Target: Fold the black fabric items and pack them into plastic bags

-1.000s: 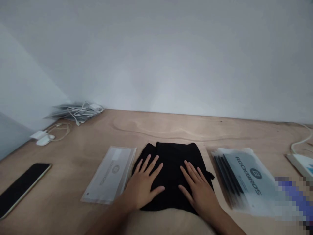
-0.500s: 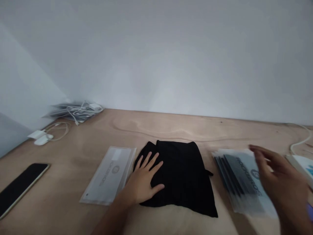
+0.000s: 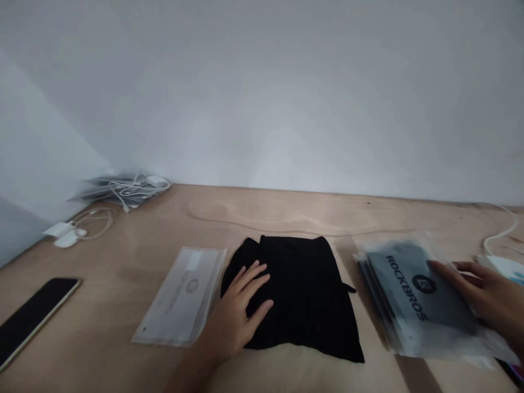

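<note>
A black cloth piece (image 3: 303,295) lies spread on the table in front of me. My left hand (image 3: 237,311) rests on its left side, fingers spread. To the right, a stack of clear plastic bags with dark contents (image 3: 380,305) lies on the table. My right hand (image 3: 487,289) grips the right side of the top ROCKBROS plastic bag (image 3: 409,286). Its index finger lies over the bag, and the thumb is hidden. The bag's lower right edge is blurred. Left of the cloth lie flat frosted ROCKBROS bags (image 3: 176,300), close to my left forearm.
A phone (image 3: 36,319) lies at the left. White chargers and cables (image 3: 67,232) sit by the wall, with more cables on a pile of grey packets (image 3: 126,188). A white cable (image 3: 501,234) and a white item (image 3: 505,267) are at the far right.
My right hand has moved right and taken hold of the top bag, whose dark contents and print now show more fully. My left hand has slid slightly back on the black cloth.
</note>
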Motion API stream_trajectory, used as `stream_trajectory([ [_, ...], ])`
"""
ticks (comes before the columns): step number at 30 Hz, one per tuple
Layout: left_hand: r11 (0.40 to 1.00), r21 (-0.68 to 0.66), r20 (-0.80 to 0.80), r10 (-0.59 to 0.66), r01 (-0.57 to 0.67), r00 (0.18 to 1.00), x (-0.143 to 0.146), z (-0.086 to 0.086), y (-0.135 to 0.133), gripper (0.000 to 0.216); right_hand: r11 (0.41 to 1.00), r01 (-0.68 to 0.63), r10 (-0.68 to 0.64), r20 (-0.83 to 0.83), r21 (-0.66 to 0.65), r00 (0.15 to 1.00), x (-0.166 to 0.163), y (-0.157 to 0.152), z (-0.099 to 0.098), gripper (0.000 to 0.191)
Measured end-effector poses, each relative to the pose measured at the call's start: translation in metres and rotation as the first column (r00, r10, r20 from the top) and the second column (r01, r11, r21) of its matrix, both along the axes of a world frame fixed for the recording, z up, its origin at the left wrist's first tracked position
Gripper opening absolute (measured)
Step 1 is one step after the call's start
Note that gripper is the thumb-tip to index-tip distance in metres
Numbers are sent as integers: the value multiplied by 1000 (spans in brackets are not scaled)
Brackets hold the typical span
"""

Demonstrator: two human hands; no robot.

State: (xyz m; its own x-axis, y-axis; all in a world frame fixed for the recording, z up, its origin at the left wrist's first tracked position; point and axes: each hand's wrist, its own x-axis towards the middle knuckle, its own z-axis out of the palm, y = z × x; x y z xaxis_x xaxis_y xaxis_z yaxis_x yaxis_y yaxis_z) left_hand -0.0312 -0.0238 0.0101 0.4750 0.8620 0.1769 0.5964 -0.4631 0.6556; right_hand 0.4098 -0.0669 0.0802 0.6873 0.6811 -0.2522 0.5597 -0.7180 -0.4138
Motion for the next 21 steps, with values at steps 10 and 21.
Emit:
stream_trajectory([
  [10, 888, -411, 279, 338, -207, 899, 27, 14, -30, 29, 634, -683, 736, -556, 363, 387, -195, 7, -36, 26],
  [21, 872, -426, 153, 332, -241, 931, 31, 24, -32, 31, 643, -551, 764, -495, 532, 414, -231, 16, -49, 22],
])
